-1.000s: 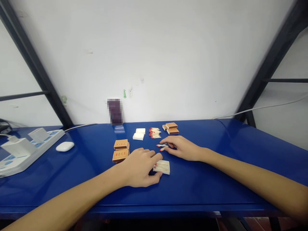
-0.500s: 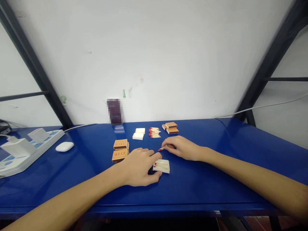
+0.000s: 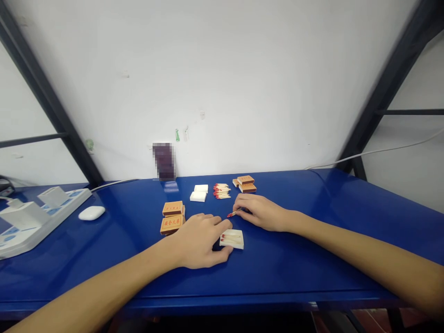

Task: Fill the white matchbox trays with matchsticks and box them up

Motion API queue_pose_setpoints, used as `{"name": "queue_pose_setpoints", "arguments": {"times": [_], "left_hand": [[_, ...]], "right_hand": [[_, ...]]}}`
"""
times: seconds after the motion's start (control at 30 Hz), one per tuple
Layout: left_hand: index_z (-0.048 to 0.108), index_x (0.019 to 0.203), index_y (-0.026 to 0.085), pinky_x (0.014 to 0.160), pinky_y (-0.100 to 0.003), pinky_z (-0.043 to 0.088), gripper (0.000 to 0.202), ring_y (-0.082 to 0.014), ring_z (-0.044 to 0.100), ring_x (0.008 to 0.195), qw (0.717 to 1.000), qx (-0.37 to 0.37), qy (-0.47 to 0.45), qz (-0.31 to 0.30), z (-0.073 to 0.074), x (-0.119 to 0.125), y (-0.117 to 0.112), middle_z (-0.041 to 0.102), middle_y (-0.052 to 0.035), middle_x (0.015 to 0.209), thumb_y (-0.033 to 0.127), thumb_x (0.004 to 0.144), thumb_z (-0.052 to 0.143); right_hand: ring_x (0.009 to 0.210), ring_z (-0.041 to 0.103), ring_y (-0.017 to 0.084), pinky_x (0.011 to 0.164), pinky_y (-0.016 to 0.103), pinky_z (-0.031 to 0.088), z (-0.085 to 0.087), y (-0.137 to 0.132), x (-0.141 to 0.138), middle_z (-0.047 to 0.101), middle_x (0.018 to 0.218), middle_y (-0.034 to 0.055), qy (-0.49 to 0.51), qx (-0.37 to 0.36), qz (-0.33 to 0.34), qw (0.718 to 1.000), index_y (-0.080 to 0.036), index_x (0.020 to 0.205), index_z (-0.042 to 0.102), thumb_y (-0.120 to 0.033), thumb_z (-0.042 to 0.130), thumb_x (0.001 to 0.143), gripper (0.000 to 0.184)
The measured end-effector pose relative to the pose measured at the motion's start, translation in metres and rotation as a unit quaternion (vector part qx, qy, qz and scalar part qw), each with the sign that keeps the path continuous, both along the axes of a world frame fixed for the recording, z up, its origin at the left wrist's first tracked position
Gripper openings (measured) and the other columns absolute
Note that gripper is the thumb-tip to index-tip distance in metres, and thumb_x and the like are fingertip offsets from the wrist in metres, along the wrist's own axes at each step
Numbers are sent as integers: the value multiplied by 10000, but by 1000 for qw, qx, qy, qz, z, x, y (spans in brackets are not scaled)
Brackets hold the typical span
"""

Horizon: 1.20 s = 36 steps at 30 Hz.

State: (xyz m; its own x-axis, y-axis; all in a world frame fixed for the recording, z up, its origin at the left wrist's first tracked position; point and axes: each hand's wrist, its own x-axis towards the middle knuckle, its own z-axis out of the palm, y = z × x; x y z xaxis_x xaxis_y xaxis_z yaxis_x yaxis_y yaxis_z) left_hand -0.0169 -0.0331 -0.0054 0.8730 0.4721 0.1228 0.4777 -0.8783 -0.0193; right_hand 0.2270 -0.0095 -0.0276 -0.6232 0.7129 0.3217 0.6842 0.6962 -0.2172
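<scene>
My left hand (image 3: 200, 240) rests on the blue table (image 3: 312, 259), its thumb and fingers gripping the left end of a white matchbox tray (image 3: 233, 239) that has a few red-tipped matches in it. My right hand (image 3: 261, 211) lies just behind the tray with its fingers pinched on a few matches (image 3: 234, 213), whose red tips point left. A loose pile of matches (image 3: 221, 190) lies further back.
Two orange matchbox sleeves (image 3: 172, 217) sit left of my left hand. White trays (image 3: 199, 193) and more orange matchboxes (image 3: 246, 183) lie near the wall. At far left are a white oval case (image 3: 91, 212) and a power strip (image 3: 31, 217) with plugs.
My right hand gathered the matches off the table and closed on them. The view shifted slightly. My left hand stayed on the tray.
</scene>
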Motion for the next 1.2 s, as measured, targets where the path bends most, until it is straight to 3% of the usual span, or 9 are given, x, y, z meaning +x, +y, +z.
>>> {"name": "queue_pose_setpoints", "arguments": {"times": [0.4,0.53,0.83,0.93,1.2], "left_hand": [[543,1087,220,727,-344,457,270,-209,600,754,1000,13,-4,-4,-1,0,0,610,-16,830,410,900,505],[550,1044,229,729,-336,452,242,-204,602,761,1000,-18,-21,11,-1,-1,1,615,-8,827,414,891,522],[531,955,227,573,-279,399,236,-201,617,727,987,-106,-86,89,-3,0,6,645,0,830,440,856,556],[504,908,221,546,-275,374,244,-195,603,694,986,-110,-83,94,-2,2,6,635,1,816,454,853,551],[486,911,217,622,-303,397,283,-217,590,758,991,-84,-59,83,-3,3,6,610,-18,836,497,879,516]], "right_hand": [[800,606,182,717,311,481,1,-3,-1,635,930,76,-12,40,-2,999,-171,979,637,-235,441,976,206],[800,600,183,711,311,471,7,-6,0,642,930,78,-4,40,-10,999,-170,978,639,-234,447,970,203],[644,518,130,600,257,406,31,-26,-9,656,793,23,145,-52,-22,988,-179,900,666,-327,529,946,207],[665,526,131,608,252,415,29,-34,-17,653,817,28,127,-89,2,988,-178,915,666,-291,535,937,175],[731,568,139,660,260,420,16,-45,-25,640,907,47,40,-43,34,998,-169,948,655,-240,527,941,146]]}}
